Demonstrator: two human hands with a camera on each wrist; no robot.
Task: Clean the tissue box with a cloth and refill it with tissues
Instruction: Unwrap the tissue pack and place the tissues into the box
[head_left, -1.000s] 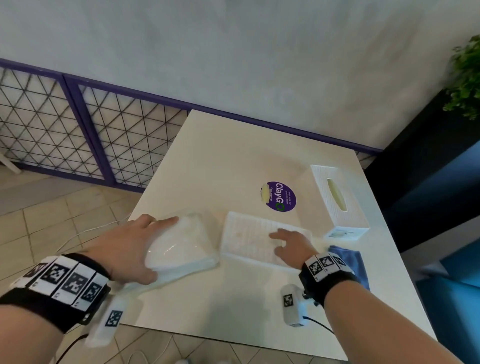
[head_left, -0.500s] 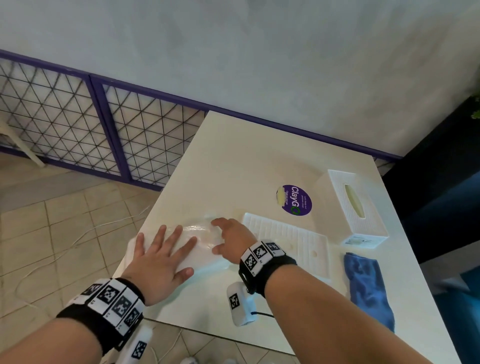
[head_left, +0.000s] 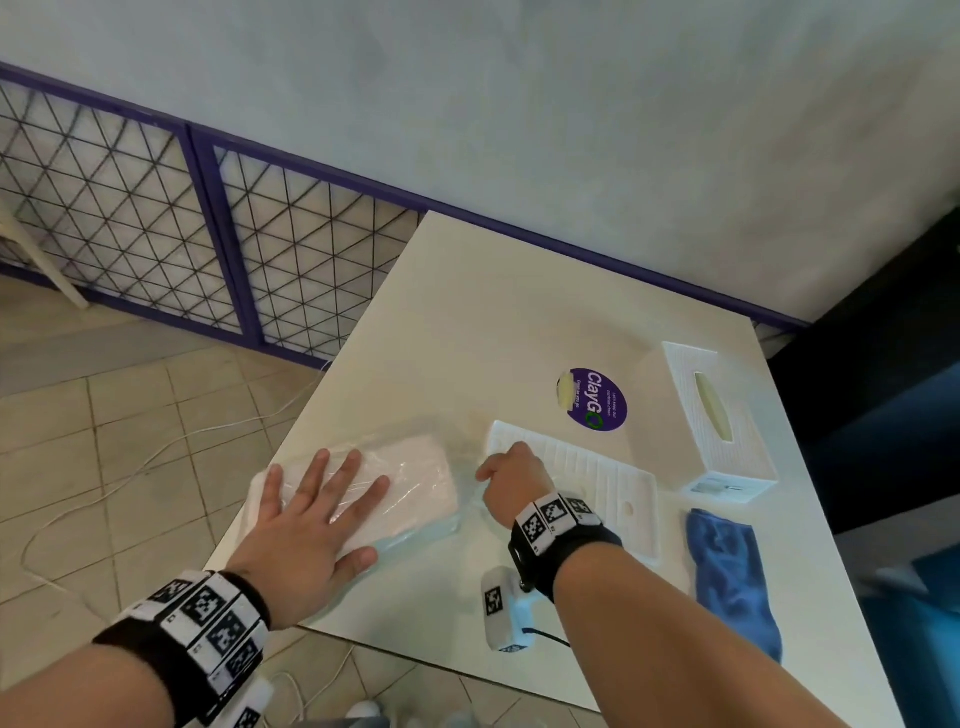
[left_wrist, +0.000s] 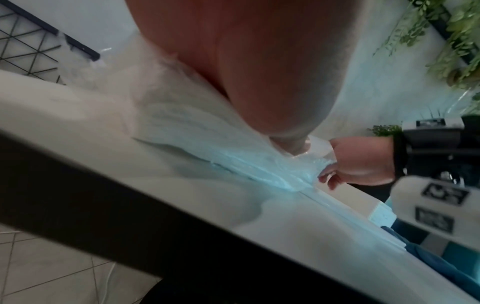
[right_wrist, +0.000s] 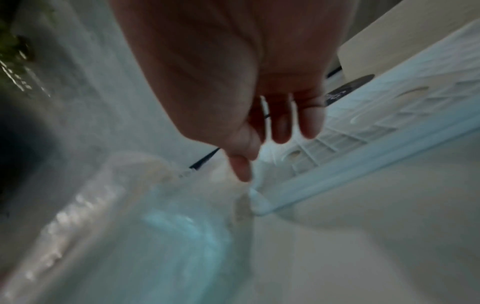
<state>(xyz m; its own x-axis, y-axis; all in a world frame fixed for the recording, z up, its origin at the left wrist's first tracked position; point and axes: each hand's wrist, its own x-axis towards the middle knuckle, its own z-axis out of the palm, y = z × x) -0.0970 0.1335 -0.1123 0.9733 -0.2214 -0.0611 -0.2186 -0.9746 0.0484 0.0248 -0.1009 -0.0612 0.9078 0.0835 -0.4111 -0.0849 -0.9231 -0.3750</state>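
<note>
Near the table's front edge, the flat-fingered left hand (head_left: 306, 525) pins the tissue pack (head_left: 410, 480) while the right hand (head_left: 511, 480) pinches its wrapper, likely tearing next.

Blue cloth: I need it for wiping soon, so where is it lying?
In the head view the blue cloth lies on the table's near right edge, just in front of the tissue box and right of the ribbed white panel.
</note>
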